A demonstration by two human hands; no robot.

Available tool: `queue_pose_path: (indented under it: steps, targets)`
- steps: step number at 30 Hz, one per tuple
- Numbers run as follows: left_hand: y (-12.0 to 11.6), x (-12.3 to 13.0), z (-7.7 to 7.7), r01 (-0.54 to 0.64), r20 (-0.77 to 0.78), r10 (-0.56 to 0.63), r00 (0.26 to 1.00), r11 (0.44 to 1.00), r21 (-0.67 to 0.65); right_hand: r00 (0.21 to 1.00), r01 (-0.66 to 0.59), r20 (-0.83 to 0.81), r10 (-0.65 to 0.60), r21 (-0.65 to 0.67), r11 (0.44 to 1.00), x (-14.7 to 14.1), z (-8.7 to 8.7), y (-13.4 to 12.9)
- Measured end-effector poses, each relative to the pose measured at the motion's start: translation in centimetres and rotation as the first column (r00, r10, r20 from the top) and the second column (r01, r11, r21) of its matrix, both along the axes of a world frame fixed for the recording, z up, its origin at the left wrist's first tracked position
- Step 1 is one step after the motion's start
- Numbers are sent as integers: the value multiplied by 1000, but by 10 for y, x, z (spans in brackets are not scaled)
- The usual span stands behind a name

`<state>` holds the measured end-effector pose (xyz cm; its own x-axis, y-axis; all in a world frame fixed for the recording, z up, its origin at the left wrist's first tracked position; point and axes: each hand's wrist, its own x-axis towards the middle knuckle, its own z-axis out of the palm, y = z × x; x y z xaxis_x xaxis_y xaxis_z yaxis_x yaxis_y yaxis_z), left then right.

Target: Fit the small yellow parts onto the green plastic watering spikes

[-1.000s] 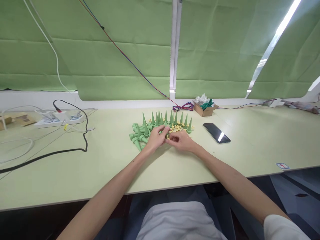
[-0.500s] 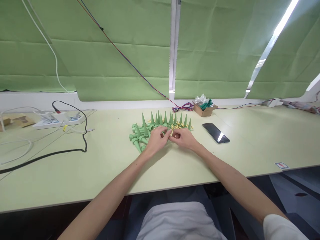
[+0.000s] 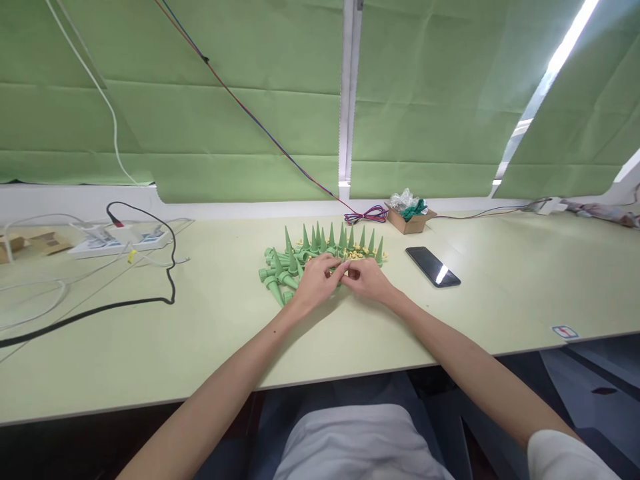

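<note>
My left hand (image 3: 319,280) and my right hand (image 3: 369,277) meet above the table, fingertips pinched together and touching. Whatever lies between them is mostly covered by the fingers; a bit of green shows there, too small to name. Just behind the hands stands a row of green plastic cone spikes (image 3: 331,235), tips up. Small yellow pieces (image 3: 356,255) are scattered at the feet of the spikes. To the left of my left hand, more green spikes (image 3: 273,288) lie in a loose pile, some on their sides.
A black phone (image 3: 433,267) lies to the right. Behind it are a small cardboard box (image 3: 407,223) with plastic wrap and green material, and a coiled cable (image 3: 367,215). At the left, a white power strip (image 3: 117,243) has several cords. The table's front edge (image 3: 345,377) runs under my forearms.
The fingertips of both hands have drawn closer together, and the right fingers have curled in more. The spikes and yellow pieces look the same.
</note>
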<state>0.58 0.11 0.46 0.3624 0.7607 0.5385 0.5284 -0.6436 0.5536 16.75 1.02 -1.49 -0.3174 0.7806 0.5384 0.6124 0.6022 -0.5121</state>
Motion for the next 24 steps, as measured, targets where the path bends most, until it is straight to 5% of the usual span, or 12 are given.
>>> queue_pose_path:
  steps: [12, 24]
  targets:
    - [-1, 1, 2, -17, 102, 19, 995, 1000, -12, 997, -18, -75, 21, 49, 999, 5, 5, 0]
    - [0, 1, 2, -100, 117, 102, 988, 995, -21, 916, 314, -331, -227, 238, 919, 25, 13, 8]
